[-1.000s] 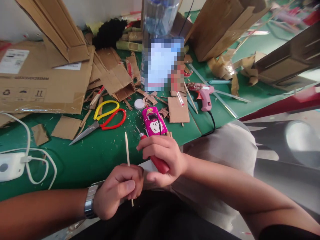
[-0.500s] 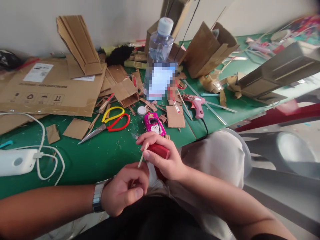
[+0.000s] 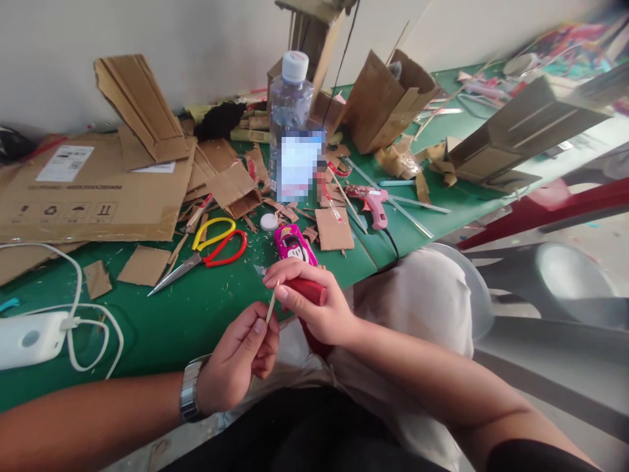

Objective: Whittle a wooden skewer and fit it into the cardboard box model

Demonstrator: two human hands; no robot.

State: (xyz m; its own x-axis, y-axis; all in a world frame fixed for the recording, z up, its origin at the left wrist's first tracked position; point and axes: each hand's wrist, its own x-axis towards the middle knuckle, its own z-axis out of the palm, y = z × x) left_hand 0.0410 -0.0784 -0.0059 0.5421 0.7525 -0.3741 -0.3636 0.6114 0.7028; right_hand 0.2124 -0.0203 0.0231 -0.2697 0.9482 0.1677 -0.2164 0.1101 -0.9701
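Observation:
Between finger and thumb, my left hand (image 3: 240,360) pinches a thin pale wooden stick (image 3: 271,303) that points upward. My right hand (image 3: 317,301) is closed around a red-handled craft knife (image 3: 309,290), and its pale blade tip (image 3: 259,270) shows past the fingers. The thumb of the right hand is at the stick's upper end; whether the blade touches the wood is hidden. Just beyond the knuckles sits a pink toy car (image 3: 295,244). Scissors (image 3: 209,252) with one yellow and one red handle lie open on the green table (image 3: 196,328).
A pink glue gun (image 3: 376,206), a bottle (image 3: 291,98) and a blurred-out lit screen (image 3: 299,164) stand among cardboard scraps. A flattened carton (image 3: 88,190) covers the left. A white power strip (image 3: 32,339) with looping cables lies near my left forearm. Tall cardboard pieces (image 3: 393,98) line the back.
My left hand has turned and risen, its thumb now upright along the stick. My right hand keeps the knife, near the stick's top. The whole view has shifted slightly.

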